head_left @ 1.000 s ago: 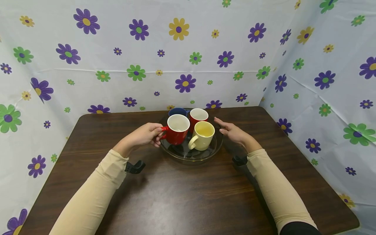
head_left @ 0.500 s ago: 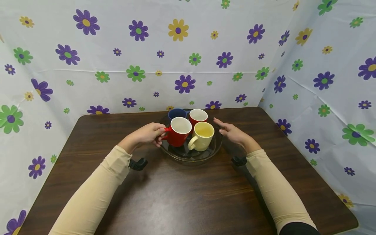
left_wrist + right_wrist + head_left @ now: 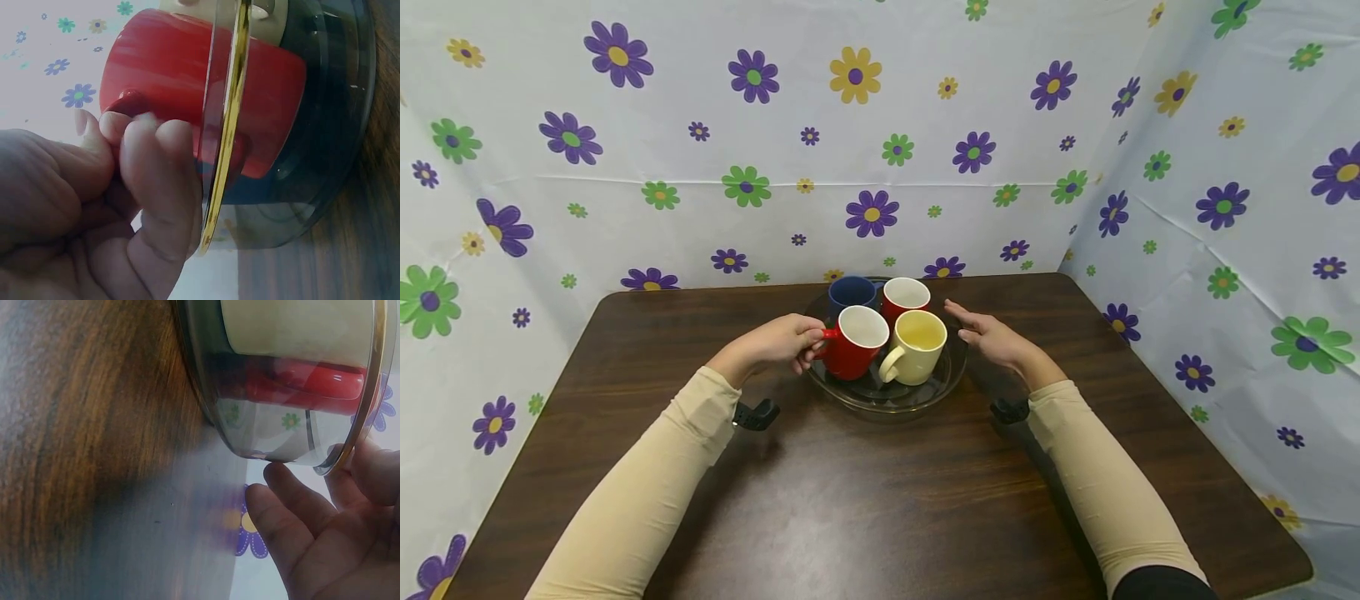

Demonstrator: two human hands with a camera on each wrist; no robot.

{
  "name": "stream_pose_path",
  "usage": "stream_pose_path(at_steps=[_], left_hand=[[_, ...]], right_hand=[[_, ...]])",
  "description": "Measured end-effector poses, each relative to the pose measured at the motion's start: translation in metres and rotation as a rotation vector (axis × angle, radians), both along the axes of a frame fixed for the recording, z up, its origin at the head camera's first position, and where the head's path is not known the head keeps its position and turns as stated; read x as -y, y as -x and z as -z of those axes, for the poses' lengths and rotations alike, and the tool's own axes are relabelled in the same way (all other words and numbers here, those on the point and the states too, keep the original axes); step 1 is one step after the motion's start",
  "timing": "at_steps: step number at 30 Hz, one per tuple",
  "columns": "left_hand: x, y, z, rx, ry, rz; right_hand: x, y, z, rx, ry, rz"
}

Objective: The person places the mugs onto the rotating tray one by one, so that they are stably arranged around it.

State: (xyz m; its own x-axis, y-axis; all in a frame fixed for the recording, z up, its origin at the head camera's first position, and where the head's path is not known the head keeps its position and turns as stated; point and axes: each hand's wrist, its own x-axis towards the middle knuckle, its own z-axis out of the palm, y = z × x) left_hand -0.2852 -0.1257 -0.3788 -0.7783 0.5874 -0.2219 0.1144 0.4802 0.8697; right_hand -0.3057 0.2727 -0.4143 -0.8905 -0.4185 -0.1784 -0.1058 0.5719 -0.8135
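Note:
My left hand (image 3: 782, 340) pinches the handle of a red mug (image 3: 852, 358) with a white inside, at the left of a clear glass bowl (image 3: 887, 408). In the left wrist view, fingers curl at the mug's handle beside the bowl's gold rim (image 3: 226, 134). Right of that mug stands a yellow mug (image 3: 913, 358). Behind are a second red mug (image 3: 895, 310) and a blue mug (image 3: 850, 293), partly hidden. My right hand (image 3: 996, 340) is at the bowl's right side, fingers fairly straight; in the right wrist view its fingertips (image 3: 275, 472) touch or nearly touch the glass.
The bowl stands near the back edge of a dark wooden table (image 3: 880, 500). A white flowered cloth (image 3: 805, 158) hangs directly behind the table and along its right side. A dark strap device (image 3: 756, 414) sits at the left wrist, another device (image 3: 1009, 410) at the right.
The held red mug has come slightly toward me and lower, so more of the blue mug shows behind it. My left hand moved slightly right with it; the right hand stays in place.

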Motion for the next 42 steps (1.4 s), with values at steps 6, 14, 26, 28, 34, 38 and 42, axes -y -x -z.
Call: stream_pose_path(at_steps=[6, 14, 26, 28, 34, 38, 42], left_hand=[[-0.001, 0.003, -0.002, -0.169, 0.096, 0.014], [-0.005, 0.002, -0.004, -0.331, 0.186, 0.007], [-0.008, -0.005, -0.007, -0.571, 0.342, -0.121], [-0.008, -0.005, -0.006, -0.593, 0.333, -0.132], [-0.009, -0.005, -0.005, -0.651, 0.313, -0.136], [-0.011, -0.004, -0.005, -0.664, 0.317, -0.125], [-0.012, -0.004, -0.005, -0.682, 0.322, -0.116]], right_hand=[[0.0, 0.001, -0.001, 0.016, 0.009, 0.008], [0.001, 0.002, 0.001, 0.005, -0.008, 0.005], [0.002, 0.004, -0.003, 0.0, -0.017, 0.001], [0.002, 0.004, -0.004, 0.001, -0.02, -0.001], [0.004, 0.006, -0.005, -0.01, -0.038, -0.006], [0.003, 0.009, -0.005, -0.009, -0.044, -0.015], [0.002, 0.013, -0.004, -0.007, -0.03, -0.029]])
